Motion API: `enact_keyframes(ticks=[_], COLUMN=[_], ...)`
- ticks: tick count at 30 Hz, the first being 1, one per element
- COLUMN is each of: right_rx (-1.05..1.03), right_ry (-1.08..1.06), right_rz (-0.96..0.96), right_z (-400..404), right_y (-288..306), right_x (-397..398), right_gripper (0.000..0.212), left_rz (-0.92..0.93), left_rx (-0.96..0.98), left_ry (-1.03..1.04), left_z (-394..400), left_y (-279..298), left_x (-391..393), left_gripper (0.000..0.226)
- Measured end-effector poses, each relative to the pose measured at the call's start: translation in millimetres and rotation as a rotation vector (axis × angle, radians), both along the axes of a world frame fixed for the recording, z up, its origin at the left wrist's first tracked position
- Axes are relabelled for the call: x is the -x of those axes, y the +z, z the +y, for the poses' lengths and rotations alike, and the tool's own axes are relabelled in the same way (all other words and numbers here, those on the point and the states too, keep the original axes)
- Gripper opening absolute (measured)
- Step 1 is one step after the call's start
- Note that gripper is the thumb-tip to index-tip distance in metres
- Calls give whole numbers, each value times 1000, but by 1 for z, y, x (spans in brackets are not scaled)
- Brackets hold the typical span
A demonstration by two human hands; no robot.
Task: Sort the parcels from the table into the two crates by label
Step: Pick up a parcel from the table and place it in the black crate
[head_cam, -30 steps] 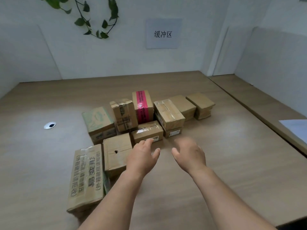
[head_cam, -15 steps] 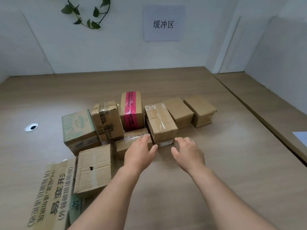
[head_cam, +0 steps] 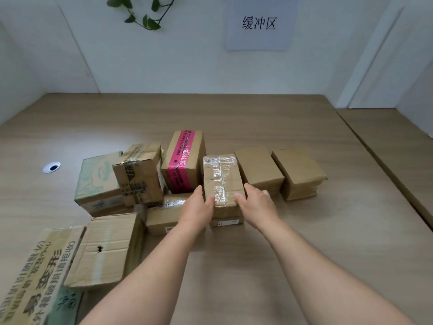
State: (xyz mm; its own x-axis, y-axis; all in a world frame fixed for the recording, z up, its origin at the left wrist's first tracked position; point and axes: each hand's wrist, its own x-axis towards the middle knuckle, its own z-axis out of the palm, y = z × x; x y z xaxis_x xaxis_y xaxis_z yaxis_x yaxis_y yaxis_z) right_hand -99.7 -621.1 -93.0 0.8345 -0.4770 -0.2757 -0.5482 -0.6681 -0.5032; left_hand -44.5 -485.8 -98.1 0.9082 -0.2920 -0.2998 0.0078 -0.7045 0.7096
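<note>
Head view
Left hand point(head_cam: 196, 211): at frame centre, forearm reaching up from the lower left, palm against the left side of the clear-taped parcel point(head_cam: 222, 181), thumb on its top, clasping it.
Right hand point(head_cam: 257, 207): forearm from the lower right, palm on the parcel's right side, thumb on top, clasping it.
Clear-taped parcel: centre, atop another box on the wooden table point(head_cam: 304, 242), beside the pink-taped parcel point(head_cam: 184, 160).
</note>
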Motion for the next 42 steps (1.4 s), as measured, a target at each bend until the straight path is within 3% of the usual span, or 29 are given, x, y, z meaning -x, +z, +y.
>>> enact_keyframes(ticks=[4,9,12,15,19,21,25,28,31,36,40,42], right_rx=[-110,-262,-360,-493,-829,-946,-974,-1019,-1070,-1138,-1203,-1172], right_ry=[-1,-7,6,15,-86,-138,-150,-100,-91,-41,44,122], right_rz=[-16,-54,-128,-231,-327,-312,-249,-215,-239,-317,-341,-292], right_z=[-5,-15,-17,-20,-27,-26,-17,-10,-1,18,36,45], right_y=[-7,-3,-5,-3,10,13,12,11,13,10,7,8], right_x=[-6,6,20,36,59,70,82,89,94,99,98,98], right_gripper=[42,92,102,91,32,39,58,55,32,40,41,44], left_rz=[54,42,9,34,202,279,288,271,285,356,369,323], left_rx=[94,132,184,299,473,552,591,586,579,547,556,593], left_ry=[44,-4,-62,-42,112,193,234,217,202,171,215,261], left_z=[-4,1,7,18,34,40,44,46,53,73,95,107], left_y=[-2,1,5,10,21,21,19,21,24,32,31,30], left_x=[1,11,23,35,55,64,82,91,98,109,121,127], left_gripper=[39,54,75,66,33,26,46,32,32,37,69,73])
